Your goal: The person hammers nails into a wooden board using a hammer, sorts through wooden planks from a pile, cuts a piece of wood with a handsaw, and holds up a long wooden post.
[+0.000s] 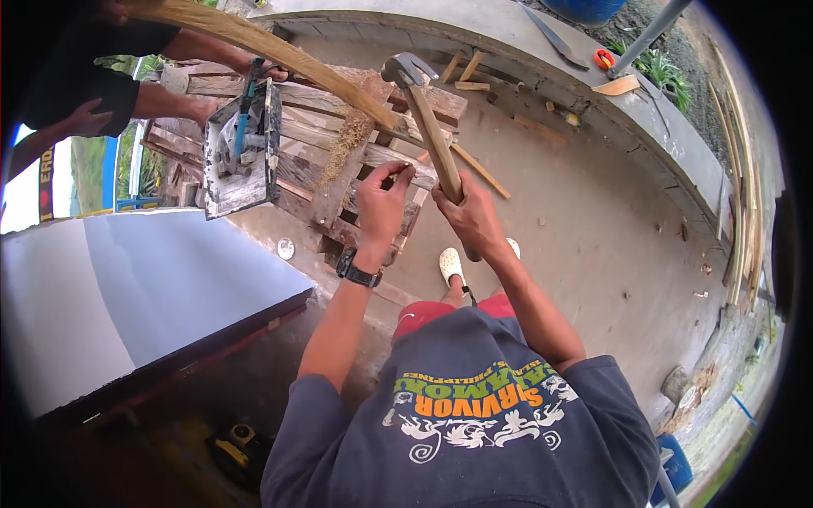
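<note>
My right hand (pixel 467 213) is closed around the wooden handle of a claw hammer (pixel 435 135), its metal head raised and pointing away from me. My left hand (pixel 383 207), with a black watch on the wrist, has its thumb and fingers pinched together beside the handle. Anything between those fingertips is too small to make out. Below and beyond my left hand stands a low bench of rough wooden slats (pixel 309 135), with sawdust (pixel 345 146) on it. A long wooden board (pixel 288 52) slants over the bench from the upper left, ending near the hammer.
Another person's legs and hands (pixel 85 118) are at the left. A paint-stained tray (pixel 241 182) holds tools. Wood offcuts (pixel 472 68) lie by a curved concrete ledge (pixel 652 127), which bears a handsaw (pixel 555 38). A white-and-grey panel (pixel 161 279) stands to my left.
</note>
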